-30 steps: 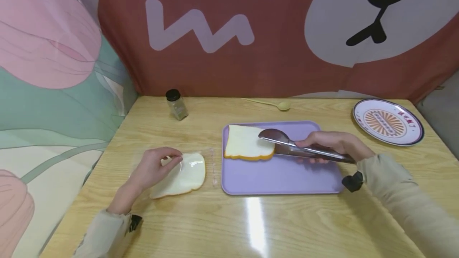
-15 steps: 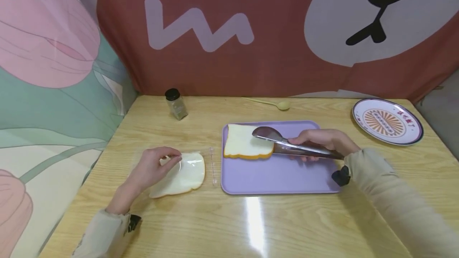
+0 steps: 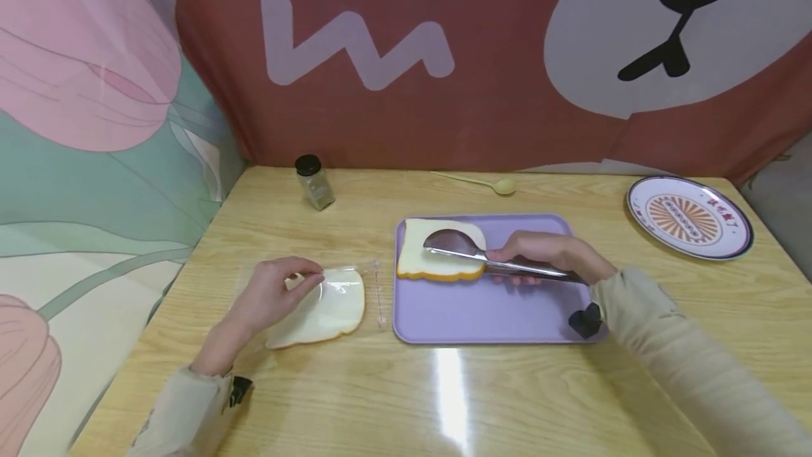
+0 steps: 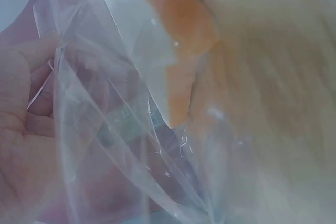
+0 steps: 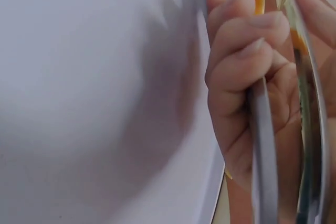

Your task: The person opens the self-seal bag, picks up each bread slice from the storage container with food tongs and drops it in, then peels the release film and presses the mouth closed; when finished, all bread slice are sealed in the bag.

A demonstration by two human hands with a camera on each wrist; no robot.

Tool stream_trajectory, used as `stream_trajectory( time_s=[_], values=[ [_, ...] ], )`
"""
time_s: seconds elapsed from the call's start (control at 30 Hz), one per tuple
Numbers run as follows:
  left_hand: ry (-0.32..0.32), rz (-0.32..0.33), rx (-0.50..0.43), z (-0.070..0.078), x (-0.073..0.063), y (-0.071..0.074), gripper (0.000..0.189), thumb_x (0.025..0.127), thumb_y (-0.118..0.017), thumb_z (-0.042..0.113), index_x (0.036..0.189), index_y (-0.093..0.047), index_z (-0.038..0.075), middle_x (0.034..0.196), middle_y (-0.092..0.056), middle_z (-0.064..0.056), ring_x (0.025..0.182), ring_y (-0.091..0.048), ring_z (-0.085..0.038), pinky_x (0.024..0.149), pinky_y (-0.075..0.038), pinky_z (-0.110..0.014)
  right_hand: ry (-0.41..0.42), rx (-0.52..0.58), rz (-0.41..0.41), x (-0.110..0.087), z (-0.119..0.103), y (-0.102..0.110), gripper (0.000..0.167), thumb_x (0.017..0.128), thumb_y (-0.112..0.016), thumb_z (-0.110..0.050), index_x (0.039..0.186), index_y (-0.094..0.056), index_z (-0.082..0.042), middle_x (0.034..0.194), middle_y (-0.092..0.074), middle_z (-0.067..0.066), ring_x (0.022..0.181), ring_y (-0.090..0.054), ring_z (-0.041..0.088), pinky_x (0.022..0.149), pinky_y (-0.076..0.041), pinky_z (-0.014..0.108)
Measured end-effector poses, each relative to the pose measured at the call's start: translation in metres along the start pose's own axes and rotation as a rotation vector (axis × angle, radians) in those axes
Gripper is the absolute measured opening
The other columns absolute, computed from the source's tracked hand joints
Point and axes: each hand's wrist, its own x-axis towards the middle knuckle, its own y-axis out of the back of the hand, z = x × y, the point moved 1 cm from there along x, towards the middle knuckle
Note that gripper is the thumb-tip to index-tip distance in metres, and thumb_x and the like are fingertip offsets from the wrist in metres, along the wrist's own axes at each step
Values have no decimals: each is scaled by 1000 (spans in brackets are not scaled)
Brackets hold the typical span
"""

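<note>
At the left, my left hand point(image 3: 273, 298) pinches the clear plastic bag point(image 4: 79, 124) at its upper edge with thumb and fingers. Inside the bag lies a white bread slice point(image 3: 336, 310) with an orange-brown crust. My right hand point(image 3: 545, 251) grips metal tongs point(image 3: 457, 242), its fingers curled round one arm in the right wrist view. A second bread slice point(image 3: 419, 256) lies on the left part of the purple tray point(image 3: 482, 316). One broad end of the tongs is over this slice; the other arm runs to its right edge, and its tip is hidden.
A black-lidded jar point(image 3: 315, 184) stands at the back left of the wooden table point(image 3: 355, 393). A pale yellow spoon point(image 3: 504, 187) lies behind the tray. At the back right is a patterned plate point(image 3: 688, 217). Printed cloth point(image 3: 482, 125) hangs behind.
My right hand has moved left with the tongs, carrying their upper end farther over the slice on the tray. The left hand and bag stay nearly still.
</note>
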Motion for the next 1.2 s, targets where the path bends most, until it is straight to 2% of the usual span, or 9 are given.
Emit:
stream_trajectory(
  time_s=[0.33,0.67,0.9,1.03,1.2],
  values=[
    [-14,9,5,0,-2,1,7,83,-74,4,89,-74,7,88,-72,-1,77,-66,-15,67,-55,-38,-38,-67,43,-5,-6,14,46,95,-55,-37,89,-66,7,62,-59,6,48,-46,10,46,-39,21],
    [11,2,2,1,-3,3,7,84,-73,4,90,-74,5,88,-72,-2,77,-66,-15,68,-55,-39,-105,-142,-4,-21,-15,34,39,92,-58,-40,85,-64,-2,66,-63,6,49,-48,10,50,-40,22],
    [11,-5,7,2,-2,5,7,84,-73,4,90,-74,6,88,-72,-2,78,-66,-15,68,-55,-39,-163,-173,6,-24,-14,51,38,92,-58,-40,92,-67,-3,65,-63,4,48,-48,9,49,-40,22],
    [17,-12,1,4,-2,5,7,84,-73,5,91,-74,5,88,-72,-2,78,-66,-15,68,-55,-40,-165,-215,16,-22,-15,56,39,91,-61,-40,91,-68,-2,62,-60,3,46,-47,9,48,-40,23],
    [28,-23,-5,3,-2,5,8,84,-73,4,92,-74,5,89,-73,-3,79,-67,-17,70,-55,-39,-102,-320,60,-20,-16,54,39,90,-64,-40,81,-68,-2,56,-57,2,44,-45,10,47,-40,26]
  ],
)
